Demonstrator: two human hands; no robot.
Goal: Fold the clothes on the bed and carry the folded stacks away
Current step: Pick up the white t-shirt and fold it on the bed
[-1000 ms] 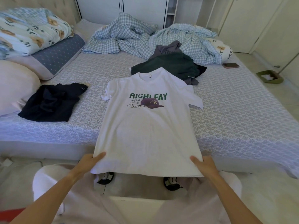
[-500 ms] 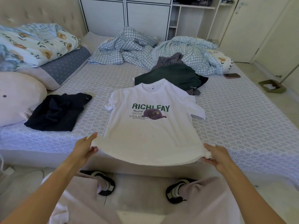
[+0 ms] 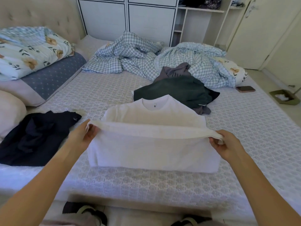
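A white T-shirt [image 3: 153, 149] lies on the bed [image 3: 146, 181] in front of me, its collar at the far end. Its lower half is lifted and doubled up over the chest, which hides the print. My left hand [image 3: 81, 136] pinches the left corner of the hem and my right hand [image 3: 228, 144] pinches the right corner, with the hem stretched taut between them above the shirt. A crumpled dark navy garment [image 3: 35, 137] lies to the left. A dark green garment [image 3: 177, 92] on a grey one [image 3: 174, 70] is heaped just beyond the collar.
A rumpled blue checked duvet [image 3: 146, 57] fills the far side of the bed. Pillows and a floral quilt [image 3: 31, 51] are stacked at the left. A phone [image 3: 245, 89] lies near the right edge. White cabinets [image 3: 127, 18] stand behind; a dustpan [image 3: 284, 97] sits on the floor at the right.
Both hands lifted the shirt's hem from the near bed edge and carried it forward over the chest, covering the print. The camera moved closer over the bed.
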